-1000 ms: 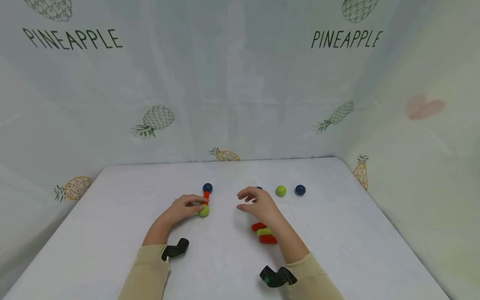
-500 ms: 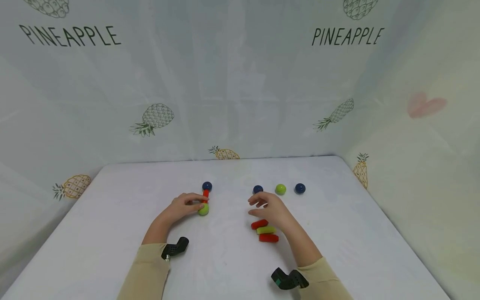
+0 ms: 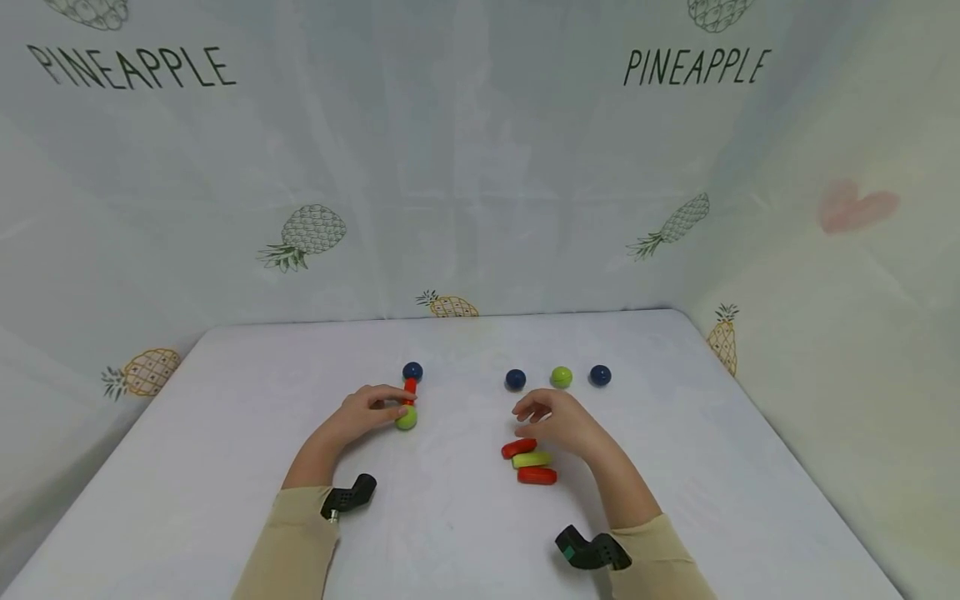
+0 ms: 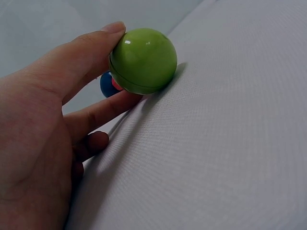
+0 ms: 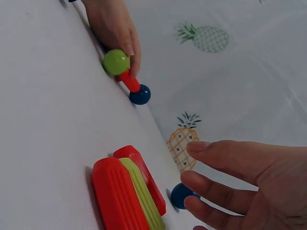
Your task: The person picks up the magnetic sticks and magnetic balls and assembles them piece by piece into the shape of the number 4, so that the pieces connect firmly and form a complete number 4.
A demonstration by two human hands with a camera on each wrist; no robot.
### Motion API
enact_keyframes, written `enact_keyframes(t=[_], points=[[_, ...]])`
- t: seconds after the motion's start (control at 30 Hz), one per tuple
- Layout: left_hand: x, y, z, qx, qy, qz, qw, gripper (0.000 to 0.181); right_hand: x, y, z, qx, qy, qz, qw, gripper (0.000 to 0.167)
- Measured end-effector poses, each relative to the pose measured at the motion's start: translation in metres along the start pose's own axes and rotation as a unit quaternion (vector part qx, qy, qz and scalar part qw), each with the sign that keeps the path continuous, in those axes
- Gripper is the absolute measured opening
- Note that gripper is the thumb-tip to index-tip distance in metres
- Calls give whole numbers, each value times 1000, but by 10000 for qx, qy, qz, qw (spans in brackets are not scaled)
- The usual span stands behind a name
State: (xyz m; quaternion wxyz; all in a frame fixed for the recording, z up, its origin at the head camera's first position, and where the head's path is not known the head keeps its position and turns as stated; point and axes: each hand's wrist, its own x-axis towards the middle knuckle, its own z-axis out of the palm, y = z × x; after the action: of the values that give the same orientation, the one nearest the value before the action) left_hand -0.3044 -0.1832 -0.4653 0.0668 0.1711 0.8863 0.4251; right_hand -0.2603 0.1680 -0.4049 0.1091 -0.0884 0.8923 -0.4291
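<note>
In the head view a green ball (image 3: pixel 406 417), a red rod (image 3: pixel 409 387) and a dark blue ball (image 3: pixel 412 372) are joined in one line on the table. My left hand (image 3: pixel 369 412) pinches this piece near the green ball, thumb against the ball in the left wrist view. Off to the right, my right hand (image 3: pixel 561 422) hovers with loosely bent fingers and holds nothing. Just below its fingertips lie a short red rod (image 3: pixel 519 448), a yellow-green rod (image 3: pixel 532 460) and another red rod (image 3: pixel 537 476), side by side.
Behind the right hand stand a blue ball (image 3: pixel 515 380), a loose green ball (image 3: pixel 561 377) and a second blue ball (image 3: pixel 600 375) in a row. The white table (image 3: pixel 262 400) ends at a pineapple-print curtain (image 3: pixel 480 167).
My right hand has moved right and slightly toward me, uncovering the left loose blue ball and the rods. The left hand keeps its pinch in place.
</note>
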Motion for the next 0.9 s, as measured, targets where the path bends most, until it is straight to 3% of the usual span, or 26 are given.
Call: enact_keyframes(t=[0.13, 0.37, 0.9], points=[[0, -2, -1, 6, 25, -112, 9999, 28, 1, 6, 0, 43, -166, -86, 9998, 15], [1, -4, 0, -74, -8, 46, 10000, 28, 7, 18, 5, -59, -486, -152, 9987, 13], [0, -1, 0, -30, 8, -74, 10000, 31, 7, 24, 7, -27, -694, -300, 9971, 11]])
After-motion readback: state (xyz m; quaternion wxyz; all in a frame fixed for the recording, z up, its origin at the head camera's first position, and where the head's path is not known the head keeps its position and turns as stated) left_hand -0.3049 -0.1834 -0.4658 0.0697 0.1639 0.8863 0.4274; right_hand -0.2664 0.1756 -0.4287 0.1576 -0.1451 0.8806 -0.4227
